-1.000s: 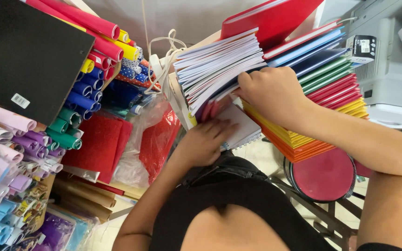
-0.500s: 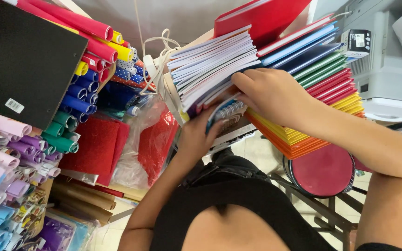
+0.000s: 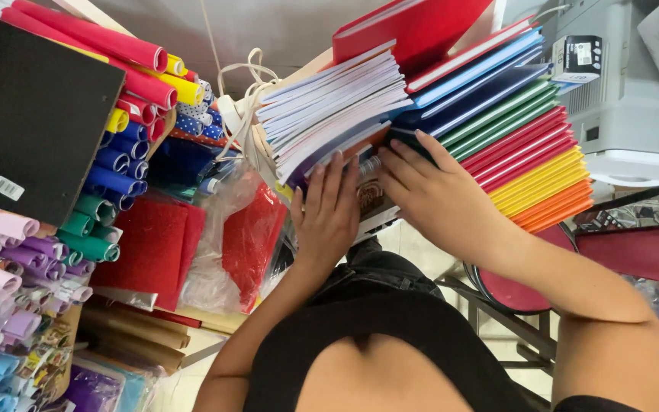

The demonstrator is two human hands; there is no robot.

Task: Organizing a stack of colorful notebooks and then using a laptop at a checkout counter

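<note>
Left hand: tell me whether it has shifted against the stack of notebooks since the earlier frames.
Yes. The left hand has slid up from below the stack of notebooks; its fingers now lie on the spiral notebook, closer to the right hand.

A spiral-bound notebook (image 3: 371, 200) sticks out partway beneath the stack of white-edged notebooks (image 3: 337, 107).
</note>
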